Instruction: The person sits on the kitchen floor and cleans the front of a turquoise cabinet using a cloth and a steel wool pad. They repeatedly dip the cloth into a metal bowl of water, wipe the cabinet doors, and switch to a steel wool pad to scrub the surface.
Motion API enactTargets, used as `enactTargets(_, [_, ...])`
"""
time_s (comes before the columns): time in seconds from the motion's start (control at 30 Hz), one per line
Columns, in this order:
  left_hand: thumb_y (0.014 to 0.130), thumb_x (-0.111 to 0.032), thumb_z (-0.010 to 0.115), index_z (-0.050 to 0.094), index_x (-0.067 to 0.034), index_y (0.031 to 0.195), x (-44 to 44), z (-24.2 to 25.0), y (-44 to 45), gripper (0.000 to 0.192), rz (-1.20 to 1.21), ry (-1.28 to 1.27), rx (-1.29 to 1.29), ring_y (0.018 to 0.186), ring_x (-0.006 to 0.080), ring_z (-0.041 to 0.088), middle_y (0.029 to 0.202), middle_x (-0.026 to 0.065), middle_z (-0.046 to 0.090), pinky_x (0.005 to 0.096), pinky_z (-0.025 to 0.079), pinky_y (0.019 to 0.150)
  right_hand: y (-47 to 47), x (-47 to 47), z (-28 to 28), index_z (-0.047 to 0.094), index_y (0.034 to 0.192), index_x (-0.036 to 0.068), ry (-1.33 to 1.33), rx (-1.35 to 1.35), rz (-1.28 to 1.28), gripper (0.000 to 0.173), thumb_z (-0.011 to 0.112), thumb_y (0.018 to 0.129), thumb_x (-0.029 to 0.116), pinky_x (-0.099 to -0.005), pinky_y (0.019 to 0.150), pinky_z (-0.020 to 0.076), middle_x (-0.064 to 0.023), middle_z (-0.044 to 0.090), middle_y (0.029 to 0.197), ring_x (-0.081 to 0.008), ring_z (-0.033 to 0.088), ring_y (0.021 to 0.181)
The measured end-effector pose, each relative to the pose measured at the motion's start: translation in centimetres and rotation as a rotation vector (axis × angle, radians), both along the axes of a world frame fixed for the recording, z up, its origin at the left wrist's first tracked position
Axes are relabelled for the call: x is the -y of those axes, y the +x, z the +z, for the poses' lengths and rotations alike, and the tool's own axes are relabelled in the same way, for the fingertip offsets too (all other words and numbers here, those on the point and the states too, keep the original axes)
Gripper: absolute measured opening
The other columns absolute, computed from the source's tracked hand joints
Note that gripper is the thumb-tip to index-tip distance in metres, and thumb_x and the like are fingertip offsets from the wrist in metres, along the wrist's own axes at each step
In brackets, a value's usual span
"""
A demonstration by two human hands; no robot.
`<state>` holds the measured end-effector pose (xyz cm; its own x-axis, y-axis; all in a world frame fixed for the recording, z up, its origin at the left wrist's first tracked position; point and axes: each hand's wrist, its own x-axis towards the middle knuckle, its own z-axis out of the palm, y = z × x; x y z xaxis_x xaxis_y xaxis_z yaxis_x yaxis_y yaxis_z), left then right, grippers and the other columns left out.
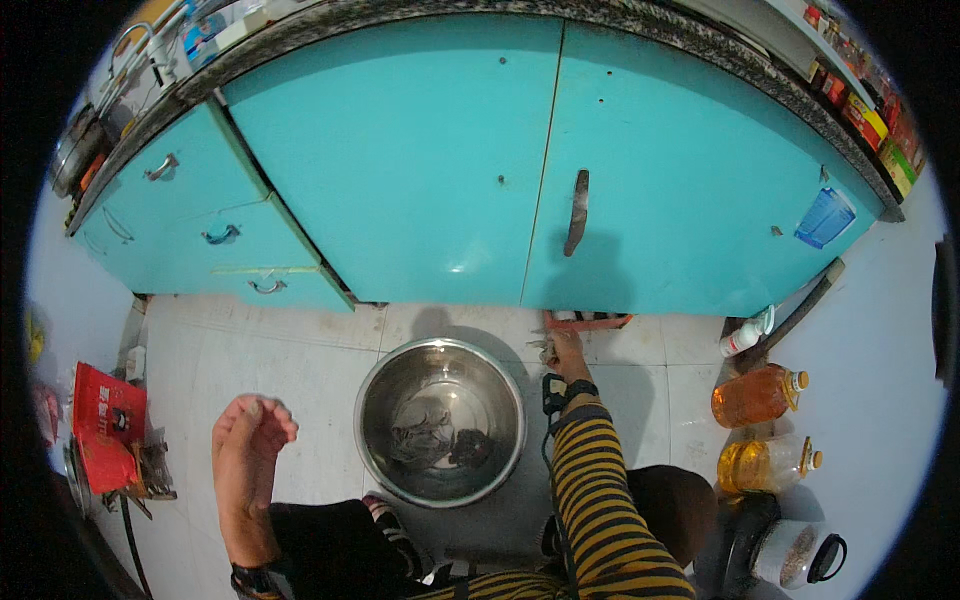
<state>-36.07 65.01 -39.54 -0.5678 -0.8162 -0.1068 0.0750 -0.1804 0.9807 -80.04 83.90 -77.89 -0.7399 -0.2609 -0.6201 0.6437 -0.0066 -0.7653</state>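
My right hand (568,356) reaches down to the near edge of a red-orange tray or box (592,323) that juts out from beneath the cabinet. A small pale, crumpled scrap (540,348) shows beside its fingers; whether they grip the scrap or the tray is hidden. My left hand (251,442) hangs above the floor on the left, loosely curled with nothing in it. Between the hands stands a stainless steel basin (440,346) on the tiles. Inside lie a grey, crumpled wet-looking cloth or bag (421,439) and a dark wad (470,447).
Turquoise cabinet doors (420,165) under a granite counter (480,7) face me. Along the right wall stand a white pump bottle (746,335), two oil jugs (754,395) and a lidded jar (787,555). A red bag (109,435) sits at left. My knees flank the basin.
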Motion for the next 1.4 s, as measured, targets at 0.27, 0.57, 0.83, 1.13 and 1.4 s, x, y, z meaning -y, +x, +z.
enactTargets(0.27, [0.099, -0.020, 0.055, 0.059, -0.002, 0.092, 0.7, -0.8, -1.9, 0.020, 0.051, 0.040, 0.084, 0.069, 0.0205, 0.063, 0.081, 0.0122, 0.065, 0.0328, 0.051, 0.067, -1.0, 1.7, 0.8, 0.021, 0.157, 0.018, -0.134, 0.043, 0.026, 0.088, 0.069, 0.083, 0.013, -0.0362, 0.050, 0.0463, -0.0094, 0.061, 0.094, -0.0211, 0.061, 0.073])
enactTargets(0.57, [0.098, -0.022, 0.057, 0.059, -0.001, 0.091, 1.0, -0.9, -1.5, 0.022, 0.077, 0.045, 0.081, 0.068, 0.0204, 0.062, 0.080, 0.0126, 0.065, 0.0331, 0.052, 0.066, -2.3, 2.3, -1.6, 0.019, 0.156, 0.020, 0.136, -0.027, -0.055, 0.084, 0.064, 0.086, 0.009, -0.0366, 0.044, 0.0414, -0.0105, 0.059, 0.086, -0.0196, 0.056, 0.060])
enactTargets(0.83, [0.098, -0.021, 0.057, 0.059, -0.001, 0.091, 0.1, -0.5, -0.8, 0.022, 0.070, 0.048, 0.061, 0.068, 0.0212, 0.062, 0.079, 0.0131, 0.064, 0.0330, 0.052, 0.066, -6.8, -3.1, -1.9, 0.020, 0.152, 0.006, 0.113, -0.166, 0.093, 0.074, 0.057, 0.089, 0.003, -0.0326, 0.039, 0.0358, -0.0073, 0.054, 0.066, -0.0161, 0.040, 0.043])
enactTargets(1.13, [0.099, -0.022, 0.058, 0.059, -0.003, 0.094, 0.4, -0.3, -1.0, 0.020, 0.018, 0.038, 0.040, 0.070, 0.0191, 0.063, 0.082, 0.0103, 0.065, 0.0321, 0.053, 0.065, -1.5, -5.2, -4.4, 0.049, 0.080, 0.005, -0.091, 0.024, -0.304, 0.029, 0.059, 0.099, 0.026, -0.0332, 0.044, 0.0434, -0.0109, 0.055, 0.065, -0.0195, 0.050, 0.052])
enactTargets(1.4, [0.099, -0.019, 0.055, 0.061, -0.003, 0.091, 0.2, 0.1, 0.1, 0.020, -0.055, 0.065, -0.058, 0.071, 0.0200, 0.065, 0.083, 0.0115, 0.067, 0.0326, 0.053, 0.069, 2.0, -4.4, 7.6, 0.056, 0.114, -0.001, -0.819, -0.090, -0.672, 0.030, 0.058, 0.099, 0.025, -0.0377, 0.082, 0.0558, -0.0112, 0.058, 0.100, -0.0245, 0.058, 0.086])
